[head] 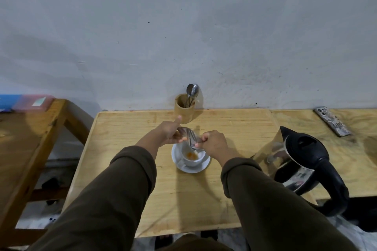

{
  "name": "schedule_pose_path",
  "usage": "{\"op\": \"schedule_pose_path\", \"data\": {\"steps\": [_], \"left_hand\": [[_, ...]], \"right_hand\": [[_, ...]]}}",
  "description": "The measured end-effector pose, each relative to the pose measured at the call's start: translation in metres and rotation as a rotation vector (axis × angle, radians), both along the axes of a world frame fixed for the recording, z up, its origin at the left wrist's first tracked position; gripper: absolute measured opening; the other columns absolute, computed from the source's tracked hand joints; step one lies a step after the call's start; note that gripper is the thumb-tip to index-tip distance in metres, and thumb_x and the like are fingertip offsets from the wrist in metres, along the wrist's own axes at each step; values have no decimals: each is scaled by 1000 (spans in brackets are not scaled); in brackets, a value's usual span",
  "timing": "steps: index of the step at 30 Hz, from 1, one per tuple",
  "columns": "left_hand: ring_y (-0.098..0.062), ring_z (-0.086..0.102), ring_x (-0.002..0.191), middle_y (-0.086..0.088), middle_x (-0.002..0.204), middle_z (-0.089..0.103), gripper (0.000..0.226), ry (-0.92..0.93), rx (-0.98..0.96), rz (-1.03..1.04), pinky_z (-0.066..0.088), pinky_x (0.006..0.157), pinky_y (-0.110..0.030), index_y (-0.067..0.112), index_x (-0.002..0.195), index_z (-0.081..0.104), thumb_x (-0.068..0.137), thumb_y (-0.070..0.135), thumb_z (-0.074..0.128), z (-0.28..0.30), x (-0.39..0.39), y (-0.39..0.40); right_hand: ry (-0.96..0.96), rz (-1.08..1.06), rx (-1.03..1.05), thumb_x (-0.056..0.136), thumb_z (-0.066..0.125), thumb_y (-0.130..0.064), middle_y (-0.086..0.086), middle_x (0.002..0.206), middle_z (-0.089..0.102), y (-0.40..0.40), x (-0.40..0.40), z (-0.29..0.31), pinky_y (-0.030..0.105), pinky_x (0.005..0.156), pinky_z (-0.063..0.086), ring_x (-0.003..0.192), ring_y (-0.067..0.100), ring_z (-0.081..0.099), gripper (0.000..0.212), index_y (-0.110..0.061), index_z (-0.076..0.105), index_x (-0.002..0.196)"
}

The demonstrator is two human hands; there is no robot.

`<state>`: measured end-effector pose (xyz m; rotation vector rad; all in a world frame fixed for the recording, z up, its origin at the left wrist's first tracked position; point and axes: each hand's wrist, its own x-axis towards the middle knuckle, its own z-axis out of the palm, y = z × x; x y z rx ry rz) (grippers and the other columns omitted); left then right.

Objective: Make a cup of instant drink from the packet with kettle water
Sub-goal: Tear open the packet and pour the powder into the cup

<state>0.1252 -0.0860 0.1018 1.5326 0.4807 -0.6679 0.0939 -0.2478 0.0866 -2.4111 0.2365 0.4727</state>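
A white cup [192, 158] stands on a white saucer [190, 168] in the middle of the wooden table [122, 149]. Orange powder lies in the cup's bottom. Both my hands hold a silver packet [188, 135] tilted over the cup. My left hand [170, 133] pinches its upper left end, thumb raised. My right hand [213, 143] pinches its lower right end just above the cup's rim. A steel kettle [293, 163] with a black lid and handle stands to the right of the cup.
A wooden holder [184, 111] with two spoons [192, 92] stands at the back by the wall. A phone [332, 121] lies at the far right. Another wooden table [24, 138] with a pink box [33, 103] stands to the left.
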Motion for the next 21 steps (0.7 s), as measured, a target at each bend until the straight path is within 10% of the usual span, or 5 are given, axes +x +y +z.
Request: {"op": "schedule_pose_path", "data": {"steps": [21], "left_hand": [[-16,57,64,-11,73,63,24,-9,85,-147,55,66,-21,2,76,62,90,21,61,2,-13,6]], "right_hand": [[-61,60,4,78,73,-14,4,97,69,-1,-12,9,20,75,39,88,14,59,19,-14,74,97]]}}
